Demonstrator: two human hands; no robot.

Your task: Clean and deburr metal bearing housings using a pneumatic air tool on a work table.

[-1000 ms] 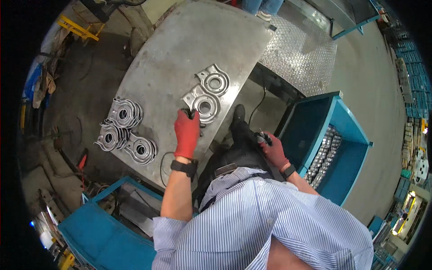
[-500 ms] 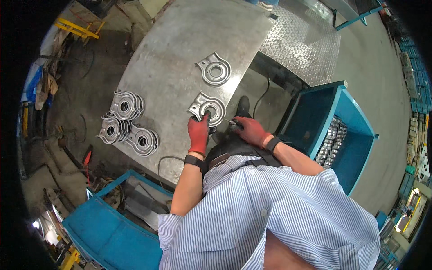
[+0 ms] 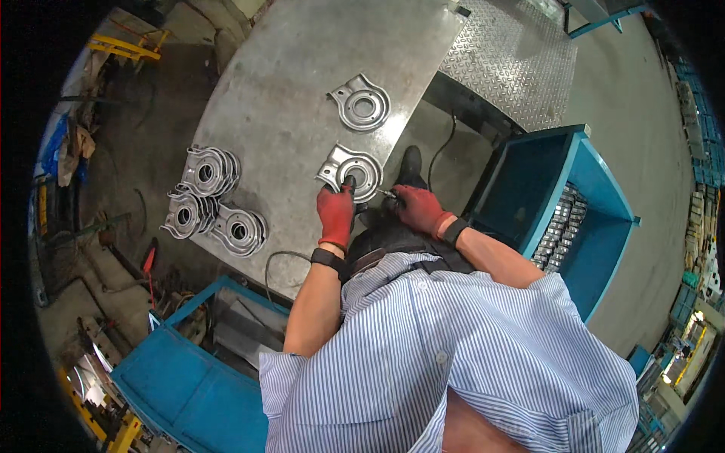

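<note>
My left hand [image 3: 336,213], in a red glove with dark fingertips, grips the near edge of a round metal bracket [image 3: 369,171]. Its fingers reach to the bracket's central hole. The bracket has a flat tab pointing left and sits at the table's right edge. In my red-gloved right hand [image 3: 421,208] is a slim, pen-like metal tool [image 3: 387,193]. Its tip is at the bracket's right rim; whether it touches, I cannot make out. A second bracket [image 3: 380,106] of the same shape lies flat farther off on the table.
Stacked brackets [image 3: 220,167] stand in piles at the left of the steel table [image 3: 279,113]. A blue bin [image 3: 596,177] with rows of metal parts [image 3: 563,219] is at right. Another blue container [image 3: 189,385] is at lower left. A cable [image 3: 272,260] hangs at the near edge.
The whole view has shifted slightly. Both hands keep their holds, and the tool stays by the bracket's right rim. The brackets on the table lie as before.
</note>
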